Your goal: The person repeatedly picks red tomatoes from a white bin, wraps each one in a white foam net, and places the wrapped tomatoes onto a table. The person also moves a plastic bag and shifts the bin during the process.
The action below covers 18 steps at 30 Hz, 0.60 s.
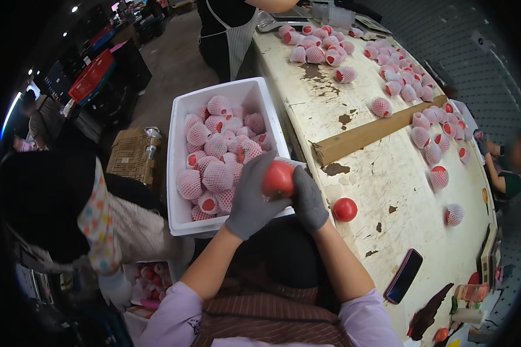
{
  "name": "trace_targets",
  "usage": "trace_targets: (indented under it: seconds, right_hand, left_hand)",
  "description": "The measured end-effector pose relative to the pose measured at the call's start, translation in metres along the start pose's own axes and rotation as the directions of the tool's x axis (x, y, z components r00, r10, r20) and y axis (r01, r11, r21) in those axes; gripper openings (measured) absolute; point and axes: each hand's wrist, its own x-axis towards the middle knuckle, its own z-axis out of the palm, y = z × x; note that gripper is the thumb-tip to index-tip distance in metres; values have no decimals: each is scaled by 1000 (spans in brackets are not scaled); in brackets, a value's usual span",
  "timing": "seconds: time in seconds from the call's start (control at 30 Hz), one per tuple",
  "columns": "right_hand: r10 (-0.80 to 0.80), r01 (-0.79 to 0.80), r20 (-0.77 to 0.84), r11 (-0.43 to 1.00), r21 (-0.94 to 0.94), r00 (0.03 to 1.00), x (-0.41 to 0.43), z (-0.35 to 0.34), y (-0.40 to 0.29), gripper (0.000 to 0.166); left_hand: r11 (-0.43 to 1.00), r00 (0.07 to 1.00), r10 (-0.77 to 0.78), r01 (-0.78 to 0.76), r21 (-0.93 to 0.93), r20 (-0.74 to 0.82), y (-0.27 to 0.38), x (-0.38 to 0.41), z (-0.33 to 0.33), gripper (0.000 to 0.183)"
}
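Both my hands wear grey gloves and hold one bare red tomato over the near right corner of a white foam box. My left hand grips its left side and underside; my right hand touches its right side. A piece of white foam net shows just behind the fruit, partly hidden. The box holds many tomatoes in pink foam nets. On the worn white table, another bare tomato lies right of my right hand.
Many netted tomatoes lie across the table, beside a wooden bar. A phone lies near the front edge. A person in an apron stands ahead; another's gloved hand is at lower left by a box of tomatoes.
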Motion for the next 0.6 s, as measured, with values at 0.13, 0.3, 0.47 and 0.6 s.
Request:
trace_targets:
  seconds: [0.13,0.3,0.47,0.6]
  right_hand:
    - [58,-51,45,987,-150,997,-1,-7,-12,47]
    - [174,-164,-33,967,193,984,2,-24,11,33]
    - [-33,83,-166,949,305,986,21,-52,39,25]
    - [-4,124,-224,842,526,975,16,-35,15,23]
  left_hand:
    - [967,989,-143,148,-207,37,-1,-1,5,84]
    - [638,910,-400,363,-679,111,-29,-4,11,71]
    - [-150,791,-444,398,-905,422,-29,-6,4,57]
    - [57,818,-426,449,-892,385,-24,-11,4,51]
